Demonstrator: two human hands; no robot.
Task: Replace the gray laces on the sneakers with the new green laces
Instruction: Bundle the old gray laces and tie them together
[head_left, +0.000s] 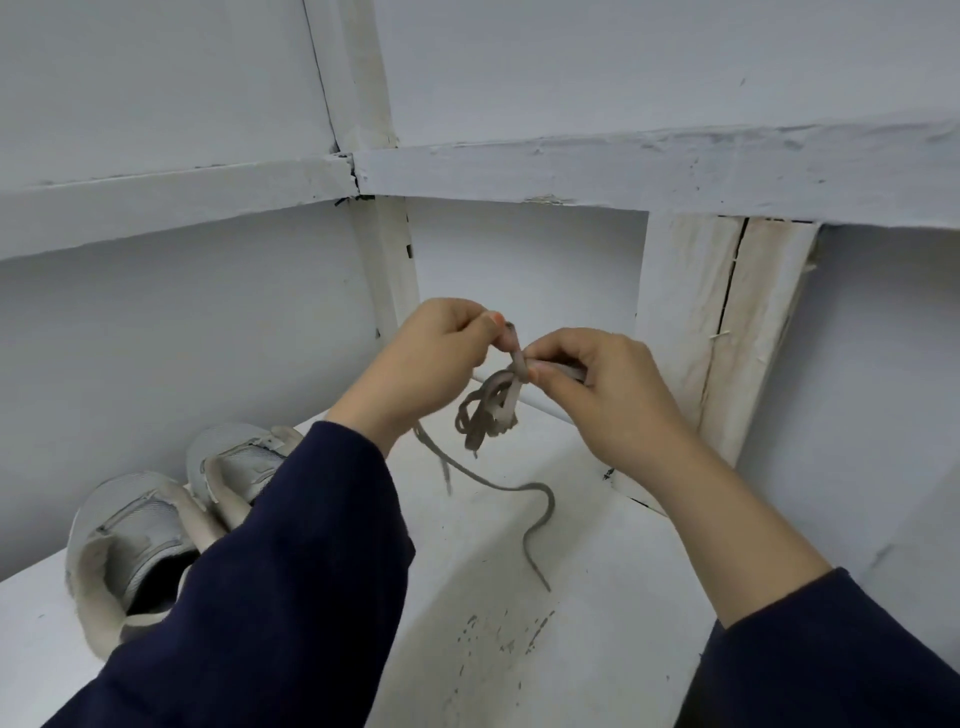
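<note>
The short free end of a flat gray woven lace (511, 340) is pinched between thumb and forefinger of the left grip (441, 358). Just right of it, the right grip (602, 384) is clenched on the waist of the same lace, where the end crosses. Directly beneath both grips the rest of that lace hangs as a loose bundle of gray loops (488, 415), clear of the surface below.

The step in hand is judged to be the tying-off of a removed lace. It is done well if the waist is kept squeezed by the right grip while the end is drawn round and tucked under by the left. Tension should be kept even, as slack loops are likely to slip out and undo the coil.

Below the grips a second gray strand (511, 488) lies curved on the white painted tabletop (597, 613). Whether it is joined to the bundle cannot be told, as its upper part is hidden behind the left wrist.

Down and to the left of the left grip, the pair of gray mesh sneakers (130, 540) is set side by side, partly covered by a dark navy sleeve (291, 571). No lace is seen on their visible parts. No green laces are in view, so the re-lacing is judged not yet begun.
</note>
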